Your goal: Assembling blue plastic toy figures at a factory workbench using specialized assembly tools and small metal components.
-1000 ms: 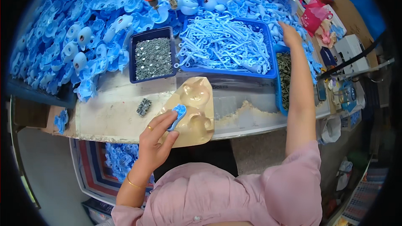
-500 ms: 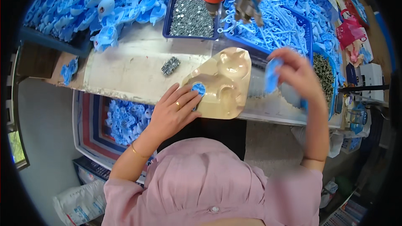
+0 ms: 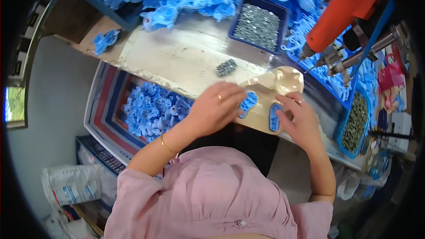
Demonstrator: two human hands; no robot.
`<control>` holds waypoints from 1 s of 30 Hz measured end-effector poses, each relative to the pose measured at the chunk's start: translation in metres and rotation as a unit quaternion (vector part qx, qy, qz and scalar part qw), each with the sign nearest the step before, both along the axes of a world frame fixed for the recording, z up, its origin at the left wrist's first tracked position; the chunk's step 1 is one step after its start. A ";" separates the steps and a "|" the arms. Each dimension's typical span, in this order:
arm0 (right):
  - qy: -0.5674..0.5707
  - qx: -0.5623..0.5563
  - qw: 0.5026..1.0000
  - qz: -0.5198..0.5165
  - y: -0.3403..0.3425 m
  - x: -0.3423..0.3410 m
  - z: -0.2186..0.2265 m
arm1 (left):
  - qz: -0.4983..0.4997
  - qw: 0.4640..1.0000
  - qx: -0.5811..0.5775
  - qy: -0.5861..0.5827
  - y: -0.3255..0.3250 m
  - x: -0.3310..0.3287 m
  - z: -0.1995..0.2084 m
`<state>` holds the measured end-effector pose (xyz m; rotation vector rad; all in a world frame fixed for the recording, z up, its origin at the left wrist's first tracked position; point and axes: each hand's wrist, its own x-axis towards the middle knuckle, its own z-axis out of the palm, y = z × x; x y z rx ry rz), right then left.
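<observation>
A tan moulded tray [image 3: 261, 121] with rounded hollows lies at the table's near edge. In its left hollow rests a light-blue plastic piece [image 3: 249, 103], long with an open ribbed inside. My left hand [image 3: 214, 108] is beside that piece, palm down, fingers stretched out and slightly blurred, holding nothing that shows. At the tray's right side my right hand [image 3: 302, 118] has its thumb and forefinger at the edge of a second, darker blue plastic piece [image 3: 275, 117], which sits in a hollow. A small heap of screws [image 3: 226, 67] lies beyond my left hand.
A dark blue bin of small metal parts [image 3: 257, 27] stands at the back. An orange-red power screwdriver [image 3: 341, 15] hangs at right, above a bin of blue rods. Blue shells [image 3: 190, 0] pile up behind. A teal tray of screws [image 3: 355, 121] sits far right.
My right hand has come left and down to the tray with the blue piece it held in the air. My left hand has lifted off the left piece. The view has turned.
</observation>
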<state>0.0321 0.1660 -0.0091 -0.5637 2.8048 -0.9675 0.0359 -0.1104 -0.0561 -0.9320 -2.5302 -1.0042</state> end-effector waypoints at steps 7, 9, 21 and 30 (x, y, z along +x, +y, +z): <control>-0.001 -0.080 0.997 0.000 -0.020 -0.007 0.003 | 0.358 0.910 -0.089 0.188 -0.113 -0.116 -0.011; -0.010 -0.086 0.996 0.006 -0.026 -0.008 0.002 | 0.390 0.894 -0.123 0.182 -0.130 -0.138 -0.013; 0.030 -0.145 0.988 -0.039 -0.038 -0.015 0.011 | 0.133 0.865 0.441 -0.200 -0.093 -0.093 0.012; 0.226 -0.128 0.952 0.162 -0.035 -0.009 0.033 | -0.028 0.884 0.358 -0.299 -0.001 -0.039 0.005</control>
